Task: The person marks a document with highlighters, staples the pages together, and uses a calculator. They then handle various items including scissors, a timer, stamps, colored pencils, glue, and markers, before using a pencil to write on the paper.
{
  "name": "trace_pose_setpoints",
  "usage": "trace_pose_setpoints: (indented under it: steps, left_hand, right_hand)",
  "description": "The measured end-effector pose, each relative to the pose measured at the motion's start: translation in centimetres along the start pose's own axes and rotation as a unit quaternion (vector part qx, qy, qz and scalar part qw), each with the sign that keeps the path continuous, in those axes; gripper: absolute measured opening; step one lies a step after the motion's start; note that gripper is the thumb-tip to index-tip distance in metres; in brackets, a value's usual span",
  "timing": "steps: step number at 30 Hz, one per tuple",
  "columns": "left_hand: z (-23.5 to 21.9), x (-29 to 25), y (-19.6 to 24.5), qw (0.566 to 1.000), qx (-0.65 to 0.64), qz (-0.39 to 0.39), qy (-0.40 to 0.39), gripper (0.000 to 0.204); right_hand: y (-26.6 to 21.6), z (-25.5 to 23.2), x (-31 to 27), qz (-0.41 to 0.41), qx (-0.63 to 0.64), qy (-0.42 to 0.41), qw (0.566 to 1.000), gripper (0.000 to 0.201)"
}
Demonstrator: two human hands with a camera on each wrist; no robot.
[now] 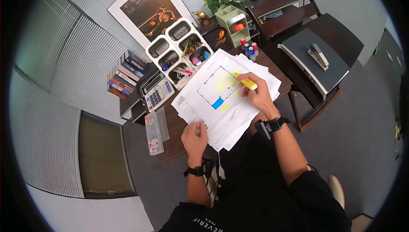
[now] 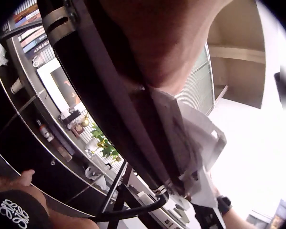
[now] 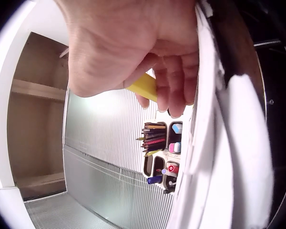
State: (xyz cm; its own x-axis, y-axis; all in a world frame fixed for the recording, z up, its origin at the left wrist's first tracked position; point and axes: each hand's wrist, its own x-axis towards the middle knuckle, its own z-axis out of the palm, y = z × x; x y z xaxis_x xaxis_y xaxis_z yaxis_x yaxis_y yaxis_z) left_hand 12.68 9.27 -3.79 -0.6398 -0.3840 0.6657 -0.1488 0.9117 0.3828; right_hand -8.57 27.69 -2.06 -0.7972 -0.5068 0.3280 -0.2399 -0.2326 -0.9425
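Table point(image 1: 176, 125): bears loose papers point(image 1: 232, 115), the top sheet marked yellow. Organiser point(image 1: 175, 46): beyond the papers, holding pens. Left hand point(image 1: 195, 140): fingers curled at the papers' near edge; contents cannot be determined. Right hand point(image 1: 259, 93): fingers bent, pinching the yellow marker point(image 1: 249, 83) over the top sheet.

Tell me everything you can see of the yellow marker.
The marker is yellow, with a barrel that looks like plastic and a paler end. The right hand pinches it at a slant over the paper, near yellow strokes. The hand partly hides it; I cannot tell whether its tip touches the paper.
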Motion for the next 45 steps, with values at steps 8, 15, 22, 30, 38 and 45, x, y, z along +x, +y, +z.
trace_pose_setpoints:
  steps: [8,15,22,30,38,45]
  left_hand:
    - [-3.5,6.9,2.1,0.99,-0.05,0.054,-0.12,0.017]
    - [2.4,15.5,0.4,0.902,-0.173,0.132,-0.374,0.01]
    - [6.2,14.5,-1.8,0.87,-0.267,0.162,-0.382,0.009]
    - [6.1,13.7,-2.5,0.86,-0.305,0.117,-0.393,0.016]
    - [6.7,13.2,-3.3,0.859,-0.316,0.101,-0.391,0.013]
    - [6.6,13.3,-3.3,0.864,-0.323,0.09,-0.376,0.011]
  right_hand:
    - [0.3,0.5,-0.1,-0.013,-0.012,0.011,1.0,0.025]
    - [-0.1,0.6,-0.1,0.053,0.046,0.024,0.997,0.02]
    - [0.3,0.6,-0.3,0.059,0.04,0.032,0.997,0.021]
    - [0.4,1.0,-0.1,0.036,0.059,0.079,0.995,0.02]
    - [-0.5,-0.4,0.1,0.036,0.088,0.062,0.994,0.024]
    - [-1.2,-1.1,1.0,-0.061,0.083,0.051,0.993,0.022]
